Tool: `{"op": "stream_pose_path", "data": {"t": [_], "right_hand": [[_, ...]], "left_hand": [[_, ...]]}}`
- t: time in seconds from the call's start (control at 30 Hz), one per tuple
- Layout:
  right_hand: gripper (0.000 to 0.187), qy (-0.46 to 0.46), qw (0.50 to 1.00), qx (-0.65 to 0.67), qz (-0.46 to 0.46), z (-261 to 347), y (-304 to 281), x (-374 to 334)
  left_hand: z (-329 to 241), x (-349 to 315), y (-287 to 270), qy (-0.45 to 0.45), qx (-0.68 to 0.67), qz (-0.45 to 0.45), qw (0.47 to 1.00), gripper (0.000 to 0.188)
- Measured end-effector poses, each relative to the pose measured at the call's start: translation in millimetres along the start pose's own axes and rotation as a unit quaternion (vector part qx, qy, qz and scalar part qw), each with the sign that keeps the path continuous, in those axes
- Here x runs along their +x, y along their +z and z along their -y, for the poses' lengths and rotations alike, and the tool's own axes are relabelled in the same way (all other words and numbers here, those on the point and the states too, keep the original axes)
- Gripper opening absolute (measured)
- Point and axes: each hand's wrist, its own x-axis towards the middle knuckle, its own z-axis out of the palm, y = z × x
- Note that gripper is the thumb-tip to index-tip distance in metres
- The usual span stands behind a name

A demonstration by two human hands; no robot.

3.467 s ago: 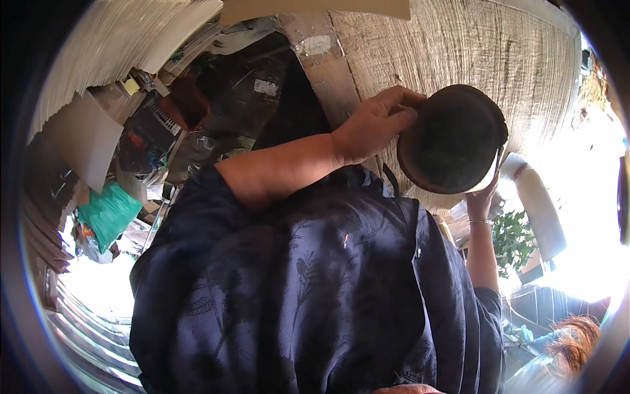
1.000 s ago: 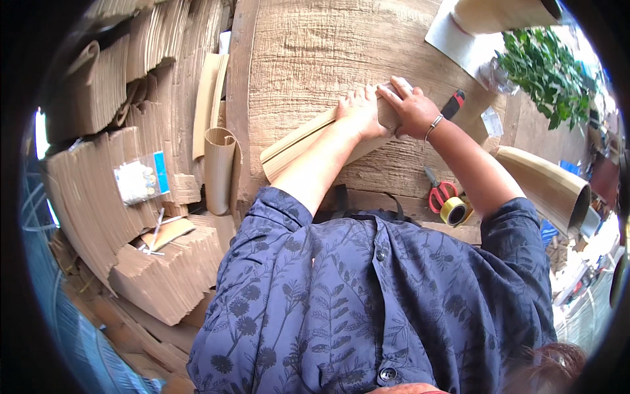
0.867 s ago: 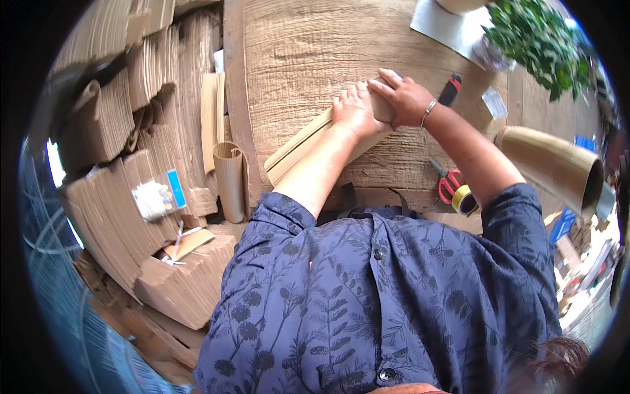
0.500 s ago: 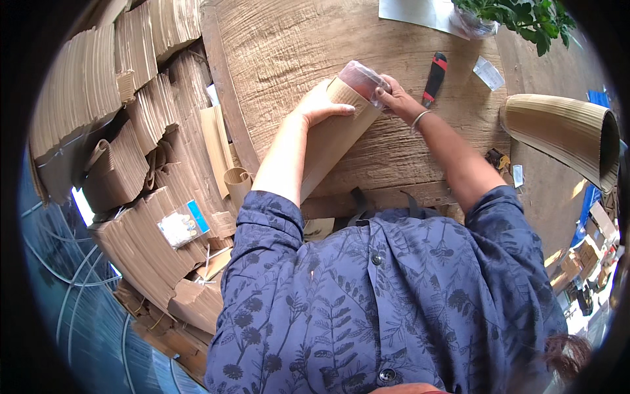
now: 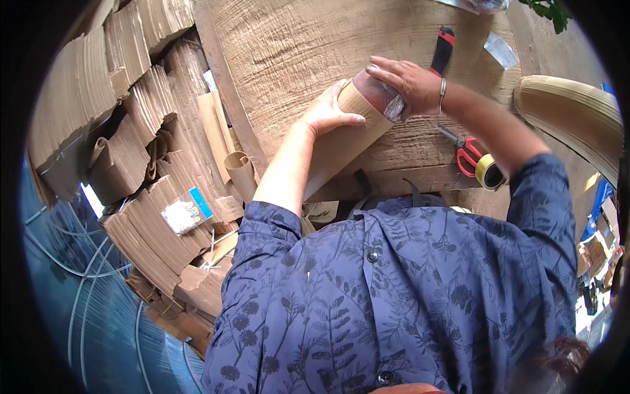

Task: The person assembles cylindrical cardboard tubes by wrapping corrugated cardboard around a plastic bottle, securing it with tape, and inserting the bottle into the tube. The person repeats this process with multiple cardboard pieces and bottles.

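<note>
A corrugated cardboard tube [image 5: 348,148] lies slanting across the wooden table in front of me. Around its upper end my left hand [image 5: 326,113] is wrapped, thumb on top. From that end sticks out a reddish-brown thing in clear plastic [image 5: 373,92], perhaps a pot; the rest is hidden inside the tube. Over its outer end my right hand [image 5: 415,85] is cupped, fingers bent along the plastic. A black-and-red-handled tool [image 5: 443,51] lies just beyond that hand. Nearer my right forearm are red-handled scissors [image 5: 467,157] and a roll of yellow tape [image 5: 489,173].
Stacks of corrugated cardboard [image 5: 72,121] fill the left side, with a small cardboard roll [image 5: 239,169] beside the table edge. Another large cardboard tube [image 5: 571,115] stands out at the right. A white paper slip [image 5: 501,50] lies near it. Green leaves [image 5: 551,12] show at the top right.
My right hand has shifted from the side of the plastic-wrapped thing to over its end. The wrapped thing sits deeper in the tube. Scissors and tape have come into sight.
</note>
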Motion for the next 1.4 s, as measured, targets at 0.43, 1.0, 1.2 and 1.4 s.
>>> {"op": "stream_pose_path", "data": {"t": [0.43,1.0,1.2,1.4], "right_hand": [[0.119,-0.030,0.997,-0.002,-0.066,-4.8,21.5,-4.8],[0.135,0.262,0.915,0.258,0.165,14.1,8.0,-11.5],[0.134,0.260,0.913,0.219,0.223,15.8,-5.2,7.1],[0.127,0.262,0.915,0.231,0.201,16.9,-6.9,6.9]], "left_hand": [[-11.1,-6.1,5.1,-0.058,0.082,-0.024,0.995,0.128],[-26.7,-49.0,84.3,0.093,0.260,-0.222,0.935,0.121],[-18.2,-43.9,84.9,0.090,0.243,-0.210,0.943,0.120],[-21.7,-40.7,80.3,0.074,0.228,-0.187,0.953,0.122]]}}
